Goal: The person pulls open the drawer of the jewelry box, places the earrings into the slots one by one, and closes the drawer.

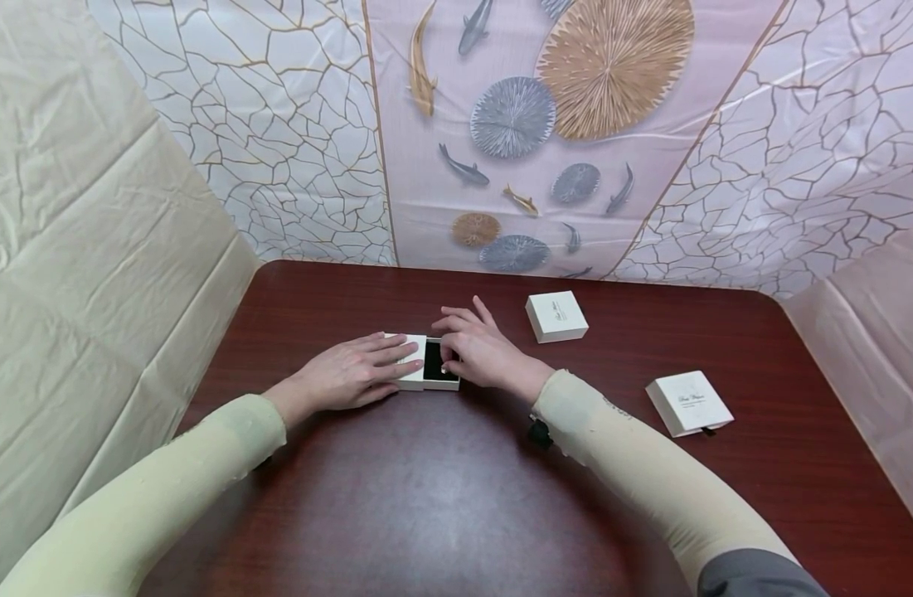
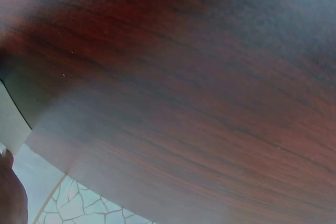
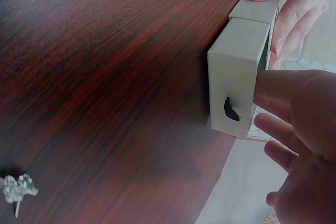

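Note:
A white box point(image 1: 411, 380) has its drawer pulled partly out to the right, showing a black inside point(image 1: 434, 362). Across the box top lie the straight fingers of my left hand point(image 1: 355, 369), its thumb against the near side. My right hand point(image 1: 480, 348) reaches over the drawer; its thumb and index tips go inside, and whether they pinch something is hidden. In the right wrist view the drawer front point(image 3: 231, 93) bears a black tab point(image 3: 230, 109), with my right hand point(image 3: 304, 129) beside it and my left hand point(image 3: 299, 9) beyond.
Two more closed white boxes stand on the right: one farther back point(image 1: 557, 317), the other point(image 1: 690, 403) nearer, with a black tab. A small sparkling silvery piece point(image 3: 18, 188) lies on the dark red table point(image 3: 105, 98). Patterned cloth point(image 1: 314, 133) hangs behind the table.

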The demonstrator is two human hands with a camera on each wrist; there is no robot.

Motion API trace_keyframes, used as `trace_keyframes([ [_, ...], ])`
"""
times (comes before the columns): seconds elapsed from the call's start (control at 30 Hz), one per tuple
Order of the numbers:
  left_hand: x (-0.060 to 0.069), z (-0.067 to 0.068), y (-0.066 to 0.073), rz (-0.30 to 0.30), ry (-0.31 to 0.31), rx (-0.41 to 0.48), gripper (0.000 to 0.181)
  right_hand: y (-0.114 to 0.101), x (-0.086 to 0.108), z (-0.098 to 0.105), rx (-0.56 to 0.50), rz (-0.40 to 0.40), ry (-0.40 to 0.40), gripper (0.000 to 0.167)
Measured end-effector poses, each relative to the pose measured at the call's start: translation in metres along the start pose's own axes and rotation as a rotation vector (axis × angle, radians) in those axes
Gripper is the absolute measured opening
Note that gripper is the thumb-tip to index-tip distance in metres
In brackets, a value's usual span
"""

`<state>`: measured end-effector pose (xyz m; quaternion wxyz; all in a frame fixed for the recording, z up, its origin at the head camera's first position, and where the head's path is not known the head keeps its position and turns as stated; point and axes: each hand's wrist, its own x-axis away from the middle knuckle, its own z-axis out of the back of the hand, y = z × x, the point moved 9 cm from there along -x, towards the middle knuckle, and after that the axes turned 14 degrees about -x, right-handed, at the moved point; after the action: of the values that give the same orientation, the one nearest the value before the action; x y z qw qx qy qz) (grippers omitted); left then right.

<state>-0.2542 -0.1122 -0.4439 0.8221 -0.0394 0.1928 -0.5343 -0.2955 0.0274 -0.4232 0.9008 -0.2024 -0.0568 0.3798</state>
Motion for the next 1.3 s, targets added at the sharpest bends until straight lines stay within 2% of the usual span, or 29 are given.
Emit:
trace_keyframes([
  [0.27, 0.001, 0.000, 0.000, -0.001, 0.009, 0.010, 0.053, 0.001, -0.001, 0.000, 0.013, 0.006, 0.024, 0.016],
  [0.63, 0.001, 0.000, 0.000, 0.000, 0.008, 0.010, 0.053, 0.000, -0.004, -0.001, 0.037, 0.003, 0.000, 0.017],
  [0.93, 0.001, 0.000, 0.000, -0.006, 0.021, 0.004, 0.053, -0.001, 0.005, 0.013, 0.042, 0.022, 0.059, 0.017],
  [1.3, 0.000, -0.001, 0.000, -0.003, 0.014, 0.003, 0.053, 0.018, 0.022, 0.024, 0.034, -0.001, 0.099, 0.012],
])
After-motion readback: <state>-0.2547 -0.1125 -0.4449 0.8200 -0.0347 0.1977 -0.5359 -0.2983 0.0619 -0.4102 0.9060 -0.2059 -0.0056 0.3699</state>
